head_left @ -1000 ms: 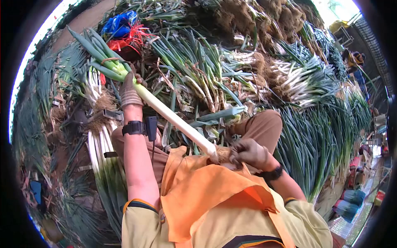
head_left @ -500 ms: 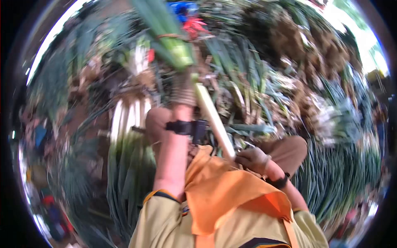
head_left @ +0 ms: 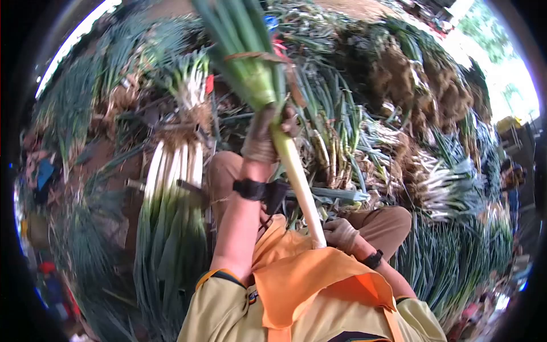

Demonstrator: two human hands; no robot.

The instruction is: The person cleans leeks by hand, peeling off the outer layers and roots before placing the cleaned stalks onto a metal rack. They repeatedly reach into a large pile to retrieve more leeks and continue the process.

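Note:
My left hand point(head_left: 261, 137), in a dirty knitted glove, grips a thick leek point(head_left: 296, 174) where the pale stalk turns green. Its green leaves point(head_left: 242, 34) fan out above the hand, with a brown band point(head_left: 253, 56) across them. The white stalk slants down to the orange apron point(head_left: 310, 279) on my lap. Close to the right of its lower end is my gloved right hand point(head_left: 341, 235), fingers curled; I cannot tell what they hold.
Leeks with roots point(head_left: 174, 165) lie left of my knee. A smaller bunch point(head_left: 194, 80) with a red tag sits beyond them. White-stalked leeks point(head_left: 439, 188), piled greens point(head_left: 456, 251) and brown root clumps point(head_left: 399, 74) fill the right side. Leafy scraps point(head_left: 336, 137) lie ahead.
The leek's lower end has come down nearer my lap. My right hand has shifted slightly down and left beside it. My left hand keeps its grip, and the view is sharper.

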